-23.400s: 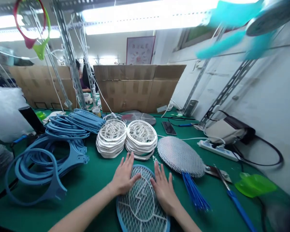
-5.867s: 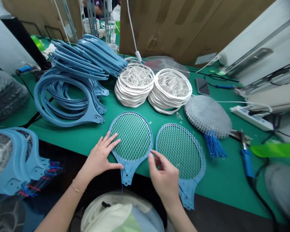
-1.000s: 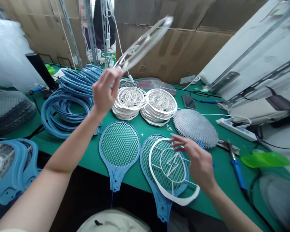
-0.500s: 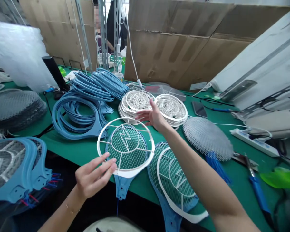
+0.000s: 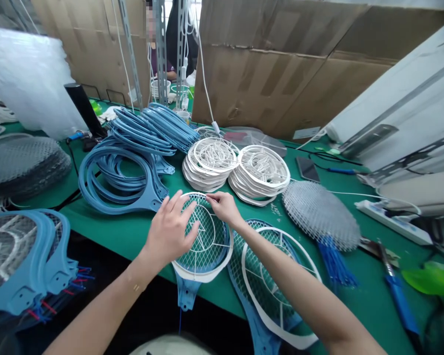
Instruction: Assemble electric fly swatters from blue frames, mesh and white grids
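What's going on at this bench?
A person's right hand pinches the far rim of a white ring frame lying over a blue racket, while the left hand rests spread at its left side. Beside it, a second white frame sits askew on another blue racket. Two stacks of white frames stand behind.

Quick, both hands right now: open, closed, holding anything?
Left hand: open, fingers spread over the white ring on the blue racket frame.
Right hand: closed, fingertips pinching the white ring's far rim.
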